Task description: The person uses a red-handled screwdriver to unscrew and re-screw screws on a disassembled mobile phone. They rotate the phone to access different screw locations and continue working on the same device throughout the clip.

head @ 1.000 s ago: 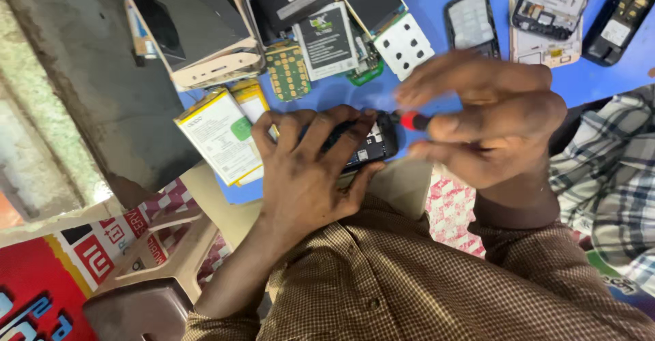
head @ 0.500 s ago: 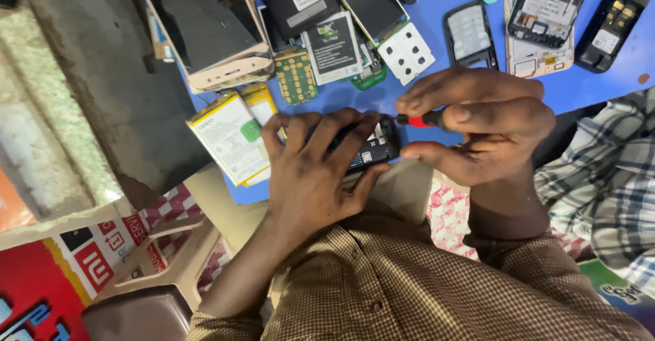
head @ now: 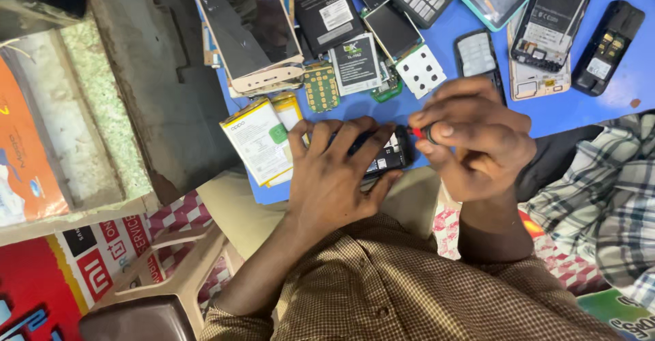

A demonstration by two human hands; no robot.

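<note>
Blue table (head: 587, 112) w/ phone parts; left hand (head: 334, 170) pins opened phone (head: 385, 157), right hand (head: 477, 143) pinches red screwdriver (head: 417, 133), phone not reassembled.

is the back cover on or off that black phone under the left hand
Off: the small black phone under the left hand shows bare inner parts and a label.

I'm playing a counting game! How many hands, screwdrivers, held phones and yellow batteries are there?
hands: 2
screwdriver: 1
phone: 1
yellow batteries: 2
Total: 6
</note>
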